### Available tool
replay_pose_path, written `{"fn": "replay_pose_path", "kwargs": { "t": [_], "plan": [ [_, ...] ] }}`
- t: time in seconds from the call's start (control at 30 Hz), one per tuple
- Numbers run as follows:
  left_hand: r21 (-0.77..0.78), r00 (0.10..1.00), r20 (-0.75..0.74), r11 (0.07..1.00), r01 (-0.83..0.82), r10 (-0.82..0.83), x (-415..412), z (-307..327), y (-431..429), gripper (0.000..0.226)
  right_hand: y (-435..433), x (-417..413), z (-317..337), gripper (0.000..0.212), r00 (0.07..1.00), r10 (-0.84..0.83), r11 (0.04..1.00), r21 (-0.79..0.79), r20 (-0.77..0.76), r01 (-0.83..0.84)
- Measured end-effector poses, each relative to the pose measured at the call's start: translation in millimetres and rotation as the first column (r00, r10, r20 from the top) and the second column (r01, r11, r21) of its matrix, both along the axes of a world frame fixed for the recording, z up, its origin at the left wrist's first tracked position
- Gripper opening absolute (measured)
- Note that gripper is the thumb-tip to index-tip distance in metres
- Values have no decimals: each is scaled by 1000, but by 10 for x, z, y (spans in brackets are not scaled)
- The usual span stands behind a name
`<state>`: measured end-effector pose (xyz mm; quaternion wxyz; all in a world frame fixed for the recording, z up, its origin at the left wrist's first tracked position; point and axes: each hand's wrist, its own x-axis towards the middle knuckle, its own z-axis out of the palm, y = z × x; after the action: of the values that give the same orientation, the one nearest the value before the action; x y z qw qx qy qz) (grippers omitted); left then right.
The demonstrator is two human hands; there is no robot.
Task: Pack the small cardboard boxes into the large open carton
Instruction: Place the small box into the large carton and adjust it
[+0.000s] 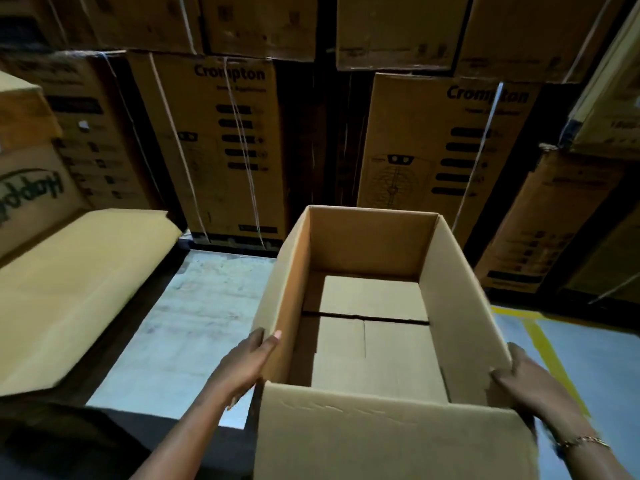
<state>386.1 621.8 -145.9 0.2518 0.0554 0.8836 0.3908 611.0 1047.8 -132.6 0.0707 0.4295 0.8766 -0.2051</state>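
The person stood over the large open brown cardboard carton (460, 306) with a hand on each side of it, near the corners closest to the body. The left hand (249, 362) pinched the left wall, thumb hooked over the rim to the inside and fingers flat on the outside. The right hand (530, 386), a thin gold chain bracelet (581, 441) on its wrist, clasped the near end of the right wall, thumb forward and fingers wrapped round behind. To my eye that two-sided hold was for steering or squaring the carton, not for loading it. I could not tell whether its base sat on the grey concrete floor (194, 323) or hung just above it.

Inside lay only the folded bottom flaps, with a dark seam across the middle. None of the small cardboard boxes were in it, nor could I pick them out nearby, so packing looked not yet begun. The near flap hung outward toward the person, keeping the mouth clear.

Tall brown printed cartons bound with white straps (221, 143) were stacked behind, pale yellowish flat cardboard (76, 289) lay to the left, and a yellow painted floor line (540, 341) ran on the right.
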Motion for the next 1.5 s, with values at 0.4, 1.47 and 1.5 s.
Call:
{"fn": "replay_pose_path", "kwargs": {
  "t": [0.4, 1.47, 1.5],
  "plan": [
    [184, 954, -111, 950, -254, 277, -507, 231, -2693, 68, -2914, -2062, 890, 75, 786, 374, 872, -101, -493, -478],
    [450, 604, -377, 708, -544, 703, -4149, 1541, -7148, 35, -7963, -6939, 1491, 85, 651, 284, 371, -546, -704, -751],
    [467, 600, -368, 699, -542, 711, -4398, 1579, -7298, 39, -8104, -7091, 1516, 84, 662, 274, 385, -551, -698, -740]
  ]
}}
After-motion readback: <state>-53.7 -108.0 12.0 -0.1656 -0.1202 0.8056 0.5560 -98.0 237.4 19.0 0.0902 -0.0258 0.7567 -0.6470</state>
